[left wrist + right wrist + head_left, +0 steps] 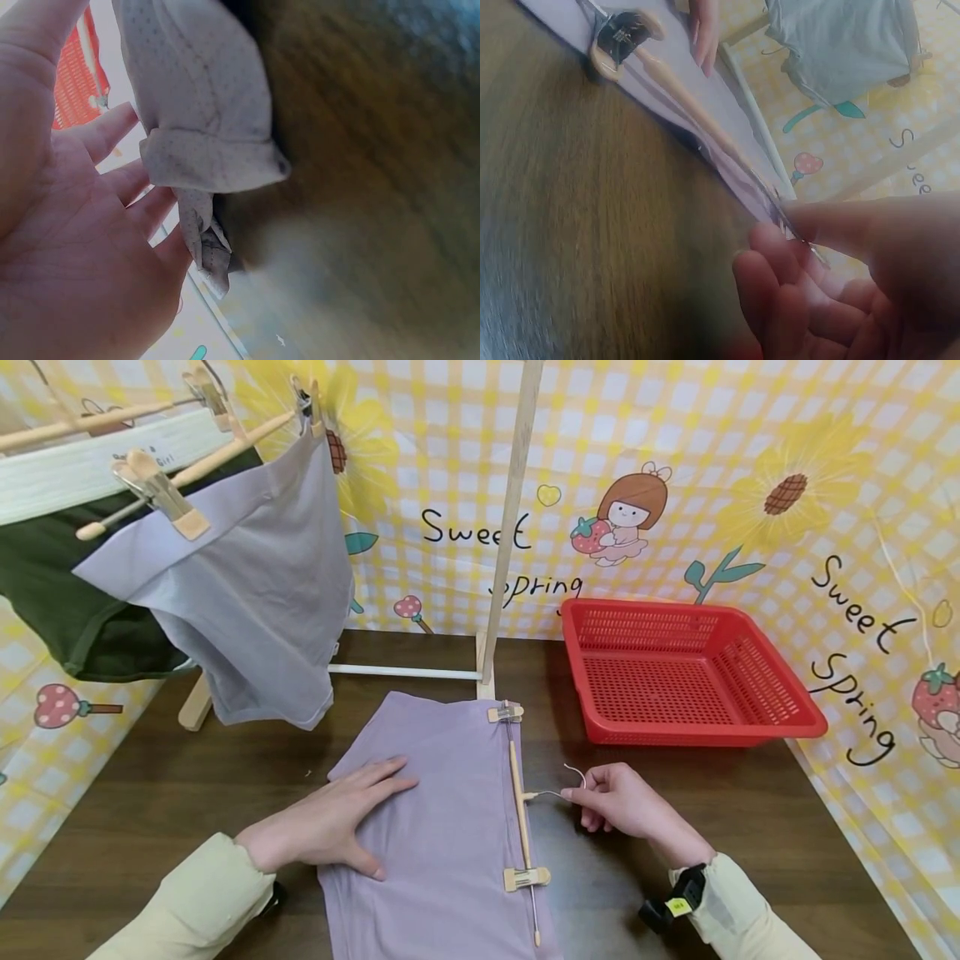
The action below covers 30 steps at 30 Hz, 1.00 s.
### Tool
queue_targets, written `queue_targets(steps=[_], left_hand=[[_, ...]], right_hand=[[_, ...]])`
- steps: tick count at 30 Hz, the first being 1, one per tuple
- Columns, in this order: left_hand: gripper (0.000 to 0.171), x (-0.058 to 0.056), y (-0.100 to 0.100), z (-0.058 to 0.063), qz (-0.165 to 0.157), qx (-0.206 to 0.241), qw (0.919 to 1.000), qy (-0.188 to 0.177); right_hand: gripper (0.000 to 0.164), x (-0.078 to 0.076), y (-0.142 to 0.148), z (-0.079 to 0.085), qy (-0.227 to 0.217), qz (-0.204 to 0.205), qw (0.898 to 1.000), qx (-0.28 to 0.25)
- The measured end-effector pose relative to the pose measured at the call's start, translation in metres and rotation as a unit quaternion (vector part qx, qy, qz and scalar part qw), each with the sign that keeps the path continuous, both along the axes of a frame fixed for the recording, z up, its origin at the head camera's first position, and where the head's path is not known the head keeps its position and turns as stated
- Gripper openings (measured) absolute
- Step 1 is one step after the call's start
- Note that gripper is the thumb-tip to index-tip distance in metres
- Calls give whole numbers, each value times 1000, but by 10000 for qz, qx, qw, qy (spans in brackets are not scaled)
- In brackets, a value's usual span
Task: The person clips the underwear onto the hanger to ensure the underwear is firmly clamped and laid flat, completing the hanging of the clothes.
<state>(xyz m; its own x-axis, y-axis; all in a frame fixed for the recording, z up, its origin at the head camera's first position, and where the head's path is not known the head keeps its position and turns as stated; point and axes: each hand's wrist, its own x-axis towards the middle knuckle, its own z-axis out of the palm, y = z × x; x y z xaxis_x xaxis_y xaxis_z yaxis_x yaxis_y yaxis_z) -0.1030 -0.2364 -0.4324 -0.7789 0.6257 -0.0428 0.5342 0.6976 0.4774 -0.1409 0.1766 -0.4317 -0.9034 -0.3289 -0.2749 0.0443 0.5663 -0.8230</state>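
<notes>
A lavender piece of clothing [450, 802] lies on the dark wooden table, its far end beyond the left hand. A wooden clip hanger [519, 802] lies along its right edge, with one clip [505, 713] at the far end of that edge and another clip [527, 878] nearer. My right hand [618, 797] pinches the hanger's metal hook between thumb and fingers, just right of the cloth. Fingers spread, my left hand [337, 818] rests on the garment's left side. The left wrist view shows that palm beside a folded cloth edge [214, 161].
At the back right stands a red plastic basket [690, 735]. Grey briefs [255, 577] and dark green briefs [45, 585] with a white waistband hang from clip hangers at the upper left. A wooden rack post [512, 510] rises behind the garment, joined to a white bottom bar [405, 672].
</notes>
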Motion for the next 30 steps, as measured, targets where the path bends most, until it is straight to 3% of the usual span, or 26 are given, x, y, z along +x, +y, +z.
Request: queue_targets(steps=[17, 24, 30], left_hand=[[106, 0, 0, 2, -72, 27, 10000, 21], [106, 0, 0, 2, -68, 5, 10000, 42], [103, -5, 6, 7, 78, -97, 9999, 22]], right_hand=[[38, -9, 8, -5, -37, 480, 9938, 999], [41, -10, 8, -6, 386, 431, 9884, 1402], [41, -11, 4, -5, 712, 381, 9868, 1406]])
